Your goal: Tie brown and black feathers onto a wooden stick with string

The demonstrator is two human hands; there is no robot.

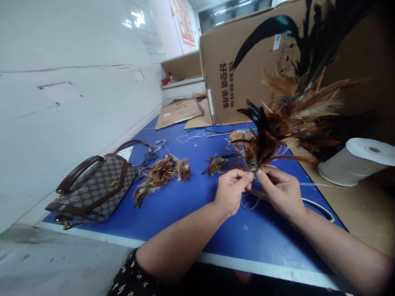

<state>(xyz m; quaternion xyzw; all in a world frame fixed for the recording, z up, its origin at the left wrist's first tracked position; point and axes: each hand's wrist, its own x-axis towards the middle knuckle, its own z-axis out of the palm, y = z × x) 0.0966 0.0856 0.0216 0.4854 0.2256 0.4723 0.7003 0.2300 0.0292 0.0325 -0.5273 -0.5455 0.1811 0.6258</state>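
Both hands meet over the right part of the blue table (197,222). Thumb and fingers of my left hand (233,189) pinch the base of a brown and black feather bunch (259,150). My right hand (282,191) pinches the same base from the other side, the fingertips nearly touching. The feathers fan upward from the grip. Behind them rises a bigger mass of brown feathers (296,115) with long dark plumes; where the two part is hard to see. Under the hands lies a tool with a curved pale handle (319,209), partly hidden.
Loose feather bunches (163,172) lie left of centre, and a small one (217,164) nearer the hands. A patterned handbag (101,185) stands at the left by the wall. A white spool (354,162) stands at right. A large cardboard box (247,82) blocks the back.
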